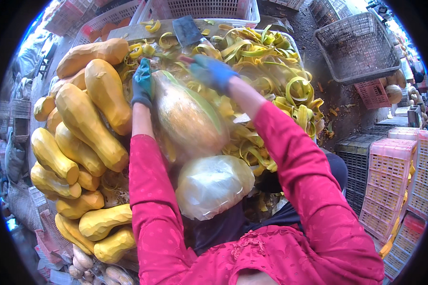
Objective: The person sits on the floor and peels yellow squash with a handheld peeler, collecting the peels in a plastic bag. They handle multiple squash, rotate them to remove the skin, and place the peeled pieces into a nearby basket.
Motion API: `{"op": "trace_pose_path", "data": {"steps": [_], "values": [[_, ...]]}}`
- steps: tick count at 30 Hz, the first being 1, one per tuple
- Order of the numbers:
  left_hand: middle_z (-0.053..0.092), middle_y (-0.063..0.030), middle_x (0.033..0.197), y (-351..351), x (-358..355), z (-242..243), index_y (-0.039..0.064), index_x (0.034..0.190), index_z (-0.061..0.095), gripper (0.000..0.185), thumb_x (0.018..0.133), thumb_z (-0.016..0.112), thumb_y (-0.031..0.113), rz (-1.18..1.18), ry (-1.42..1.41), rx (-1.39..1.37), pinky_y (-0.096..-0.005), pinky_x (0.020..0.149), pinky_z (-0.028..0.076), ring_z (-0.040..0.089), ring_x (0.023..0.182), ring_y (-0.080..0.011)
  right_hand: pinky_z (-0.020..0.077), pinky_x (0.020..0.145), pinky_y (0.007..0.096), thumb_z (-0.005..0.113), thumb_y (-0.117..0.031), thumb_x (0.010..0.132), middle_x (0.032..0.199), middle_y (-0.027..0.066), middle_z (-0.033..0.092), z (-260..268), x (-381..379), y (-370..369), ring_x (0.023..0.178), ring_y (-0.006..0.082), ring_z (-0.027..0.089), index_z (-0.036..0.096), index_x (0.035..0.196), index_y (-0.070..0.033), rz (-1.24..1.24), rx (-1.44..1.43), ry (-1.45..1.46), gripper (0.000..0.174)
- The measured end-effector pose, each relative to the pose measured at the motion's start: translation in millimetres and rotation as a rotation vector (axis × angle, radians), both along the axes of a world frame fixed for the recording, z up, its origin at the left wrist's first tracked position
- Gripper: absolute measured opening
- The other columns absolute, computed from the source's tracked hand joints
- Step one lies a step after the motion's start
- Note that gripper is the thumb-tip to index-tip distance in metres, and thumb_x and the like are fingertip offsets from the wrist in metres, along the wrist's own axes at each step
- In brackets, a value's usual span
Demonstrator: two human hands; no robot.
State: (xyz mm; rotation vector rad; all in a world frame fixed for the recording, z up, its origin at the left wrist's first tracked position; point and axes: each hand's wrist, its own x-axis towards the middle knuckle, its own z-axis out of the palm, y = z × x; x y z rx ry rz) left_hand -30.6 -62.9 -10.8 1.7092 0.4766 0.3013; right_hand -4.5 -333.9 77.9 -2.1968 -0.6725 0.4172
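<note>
A large, partly peeled squash (187, 114) lies lengthwise before me, its skin tan and glossy, with a pale green strip bared along its right side. My left hand (142, 83), in a teal glove, grips the squash's far end. In a blue glove, my right hand (214, 73) is blurred above and to the right of the squash. It holds a tool with a red handle (187, 60); the tool's working end is too blurred to make out. Beneath the squash's near end, a plastic-wrapped bundle (215, 187) rests at my lap.
Curled peelings (299, 89) heap up on the right. Several peeled yellow squashes (92, 124) are piled on the left. A wide-bladed cleaver (187, 31) lies at the far edge. An empty-looking black crate (356, 50) stands far right; pink crates (387, 188) are stacked nearer.
</note>
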Motion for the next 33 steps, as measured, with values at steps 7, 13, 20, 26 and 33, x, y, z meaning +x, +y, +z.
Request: {"op": "trace_pose_path", "data": {"steps": [7, 13, 20, 26, 33], "values": [[0.065, -0.008, 0.13, 12.5, 7.9, -17.3, -0.003, 0.137, 0.061, 0.057, 0.109, 0.048, 0.046, -0.012, -0.115, 0.159, -0.0306, 0.1, 0.047, 0.06, 0.112, -0.0161, 0.0509, 0.098, 0.0474, 0.044, -0.039, 0.104, 0.119, 0.0236, 0.069, -19.9, -3.2, 41.9, 0.112, 0.0414, 0.066, 0.062, 0.125, -0.008, 0.086, -0.047, -0.051, 0.042], [0.063, -0.0171, 0.141, 11.4, 10.2, -23.2, -0.006, 0.14, 0.057, 0.055, 0.108, 0.052, 0.037, 0.002, -0.114, 0.036, -0.0308, 0.109, 0.043, 0.06, 0.128, -0.0219, 0.0508, 0.085, 0.0522, 0.042, -0.056, 0.106, 0.103, 0.0273, 0.069, 43.2, -94.1, -114.3, 0.099, 0.0468, 0.066, 0.061, 0.123, -0.011, 0.212, -0.094, 0.148, 0.052], [0.067, -0.0086, 0.126, 2.4, 5.7, -5.5, -0.004, 0.134, 0.063, 0.062, 0.106, 0.052, 0.051, 0.046, -0.102, -0.2, -0.0309, 0.1, 0.045, 0.058, 0.109, -0.0167, 0.0517, 0.083, 0.0511, 0.046, -0.043, 0.105, 0.109, 0.0245, 0.07, 52.6, -24.5, -28.5, 0.098, 0.0412, 0.069, 0.059, 0.116, -0.004, 0.033, -0.146, 0.057, 0.043], [0.068, -0.0085, 0.12, 4.4, 3.6, -10.3, -0.003, 0.136, 0.061, 0.065, 0.106, 0.05, 0.054, 0.073, -0.125, -0.006, -0.0321, 0.096, 0.047, 0.058, 0.104, -0.0168, 0.0549, 0.091, 0.0492, 0.057, -0.028, 0.093, 0.115, 0.0224, 0.072, 3.8, 4.0, 72.0, 0.108, 0.0399, 0.07, 0.063, 0.126, -0.008, 0.174, -0.288, -0.22, 0.038], [0.074, -0.0081, 0.095, 4.2, 6.2, -13.4, 0.006, 0.116, 0.07, 0.058, 0.103, 0.052, 0.059, 0.093, -0.127, -0.208, -0.0306, 0.072, 0.055, 0.067, 0.075, -0.0172, 0.0532, 0.079, 0.0549, 0.046, -0.044, 0.106, 0.091, 0.0234, 0.07, 84.9, -107.5, -107.0, 0.089, 0.0455, 0.068, 0.062, 0.114, -0.013, 0.325, -0.321, 0.029, 0.035]]}}
